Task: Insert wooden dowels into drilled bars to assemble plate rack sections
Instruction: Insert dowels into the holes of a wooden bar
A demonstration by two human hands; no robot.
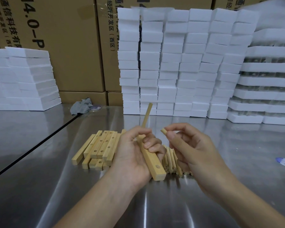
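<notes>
Your left hand [132,155] grips one drilled bar [152,159] with its fingers curled round it. A first dowel [146,116] stands up from the bar's far end, pointing to 12 o'clock. Your right hand [191,148] pinches a second dowel [164,131] between thumb and finger, just beside the bar at 3 o'clock. If it goes in crooked, I think it could jam or split the hole. If you push too hard, the bar may slip and the first dowel could wobble loose. More bars [99,148] lie on the table [155,203] at 9 o'clock, and spare dowels [170,160] lie under your right hand. The cardboard boxes [72,46] at 11 o'clock are shut, so you cannot tell what is inside. The white trays [266,83] at 2 o'clock hold something dark, too blurry to name.
</notes>
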